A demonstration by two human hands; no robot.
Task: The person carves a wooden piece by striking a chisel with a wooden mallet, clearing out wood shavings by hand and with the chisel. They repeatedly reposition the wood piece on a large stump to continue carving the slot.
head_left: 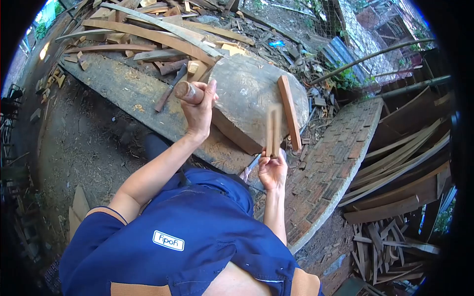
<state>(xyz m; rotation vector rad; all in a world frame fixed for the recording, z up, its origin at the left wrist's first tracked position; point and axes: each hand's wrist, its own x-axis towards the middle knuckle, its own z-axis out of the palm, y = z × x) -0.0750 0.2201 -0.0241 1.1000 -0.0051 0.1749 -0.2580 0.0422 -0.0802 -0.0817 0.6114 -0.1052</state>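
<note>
My left hand is wrapped round a thick wooden cylinder, its round end facing up, beside the left edge of a large wooden block. Between the fingertips of my right hand is a thin, pale wooden strip. It points away from me over the near right part of the block and is blurred at its far end. A reddish-brown wooden bar lies across the block's right side.
A blade with a dark handle lies on the wide board left of the block. Curved wood pieces are heaped beyond. A low brick surface runs along the right, with stacked planks past it.
</note>
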